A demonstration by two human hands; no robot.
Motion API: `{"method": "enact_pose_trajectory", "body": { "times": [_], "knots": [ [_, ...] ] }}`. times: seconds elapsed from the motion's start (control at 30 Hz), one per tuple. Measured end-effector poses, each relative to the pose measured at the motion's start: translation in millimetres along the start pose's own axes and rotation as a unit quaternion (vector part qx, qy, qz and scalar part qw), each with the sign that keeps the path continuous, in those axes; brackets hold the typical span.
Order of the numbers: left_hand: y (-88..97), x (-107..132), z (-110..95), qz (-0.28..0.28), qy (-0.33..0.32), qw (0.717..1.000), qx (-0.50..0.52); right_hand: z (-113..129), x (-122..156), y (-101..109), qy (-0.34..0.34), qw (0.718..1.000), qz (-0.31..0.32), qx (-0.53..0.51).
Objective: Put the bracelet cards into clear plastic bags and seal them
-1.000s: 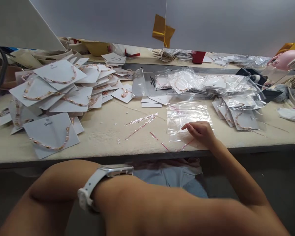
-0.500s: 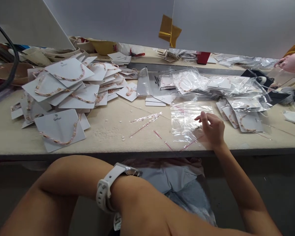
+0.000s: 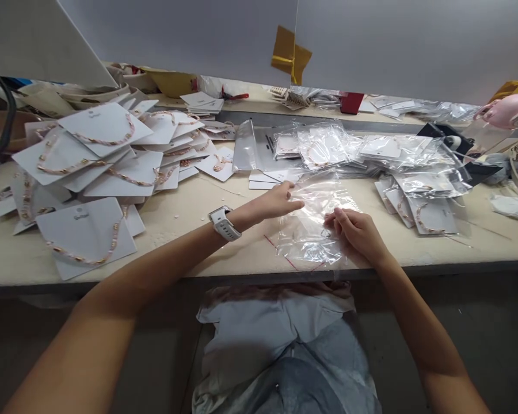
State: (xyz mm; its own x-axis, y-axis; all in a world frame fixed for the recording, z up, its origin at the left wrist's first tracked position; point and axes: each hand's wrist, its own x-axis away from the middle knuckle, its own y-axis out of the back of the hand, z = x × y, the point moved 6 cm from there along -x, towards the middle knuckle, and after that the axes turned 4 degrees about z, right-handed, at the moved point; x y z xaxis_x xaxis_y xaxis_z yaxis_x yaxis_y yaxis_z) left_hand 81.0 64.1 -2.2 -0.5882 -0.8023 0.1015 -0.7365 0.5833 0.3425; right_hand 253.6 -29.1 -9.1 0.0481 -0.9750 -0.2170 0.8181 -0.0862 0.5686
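Note:
A transparent plastic bag (image 3: 313, 198) lies near the table's front edge, between my two hands. My right hand (image 3: 357, 230) is closed at the bag's right side, thumb and fingers pinching the film. At the upper left of the bag is my left hand (image 3: 278, 202), wearing a white watch (image 3: 224, 223) at the wrist. Its thumb and fingers are apart; whether they touch the plastic I cannot tell. Just beyond that hand lie blank white cards (image 3: 265, 179). Thin pink strips (image 3: 287, 257) show below and beside the bag.
Many white cards with beaded jewellery (image 3: 99, 129) are heaped at the left. Bagged cards (image 3: 423, 184) lie at the right, with more packed bags (image 3: 323, 144) behind. A grey partition (image 3: 176, 34) stands above the table, and a black cable (image 3: 8, 115) hangs far left.
My left arm has swung up from below the table edge, bringing the hand over to the bag. The bag has shifted and creased, and my right hand has moved slightly left and lower.

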Motion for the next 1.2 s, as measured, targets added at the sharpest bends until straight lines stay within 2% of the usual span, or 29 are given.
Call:
{"method": "enact_pose_trajectory", "body": {
  "times": [0.1,0.2,0.27,0.37,0.47,0.57,0.67,0.8,0.9,0.97,1.1,1.2],
  "knots": [
    [9.5,-1.3,8.4,-0.038,0.029,0.999,0.000,4.5,0.4,-3.9,0.011,1.000,0.027,-0.008],
    [14.4,-3.8,9.1,-0.078,0.004,0.994,0.076,8.1,2.3,-7.9,0.036,0.997,0.060,-0.014],
    [15.1,-6.8,11.2,-0.071,-0.002,0.989,0.128,12.2,4.4,-8.4,0.071,0.995,0.066,-0.009],
    [18.8,-9.0,6.7,-0.042,-0.048,0.984,0.167,19.1,6.8,-0.1,0.131,0.991,0.001,-0.006],
    [29.6,-5.8,-3.0,-0.048,-0.112,0.980,0.158,21.4,5.7,12.0,0.149,0.985,-0.083,-0.027],
    [41.2,-2.8,-9.1,-0.058,-0.160,0.975,0.143,28.3,0.6,22.6,0.166,0.977,-0.133,-0.001],
    [54.8,-4.8,-7.7,-0.079,-0.183,0.967,0.156,47.0,-9.2,32.7,0.197,0.968,-0.150,0.043],
    [66.3,-11.9,3.3,-0.077,-0.150,0.952,0.255,80.9,-41.0,35.2,0.192,0.974,-0.105,0.060],
    [62.9,-13.0,8.8,-0.050,-0.121,0.944,0.302,106.8,-77.9,23.2,0.192,0.974,-0.067,0.100],
    [56.9,-11.5,10.5,-0.036,-0.107,0.945,0.306,120.2,-106.5,8.0,0.205,0.968,-0.038,0.141],
    [42.6,-9.7,17.5,-0.023,-0.061,0.946,0.318,134.4,-164.9,-33.1,0.252,0.938,0.006,0.236],
    [34.1,-10.9,27.6,-0.017,-0.015,0.940,0.341,137.6,-202.8,-73.2,0.284,0.918,0.053,0.272]
  ]
}}
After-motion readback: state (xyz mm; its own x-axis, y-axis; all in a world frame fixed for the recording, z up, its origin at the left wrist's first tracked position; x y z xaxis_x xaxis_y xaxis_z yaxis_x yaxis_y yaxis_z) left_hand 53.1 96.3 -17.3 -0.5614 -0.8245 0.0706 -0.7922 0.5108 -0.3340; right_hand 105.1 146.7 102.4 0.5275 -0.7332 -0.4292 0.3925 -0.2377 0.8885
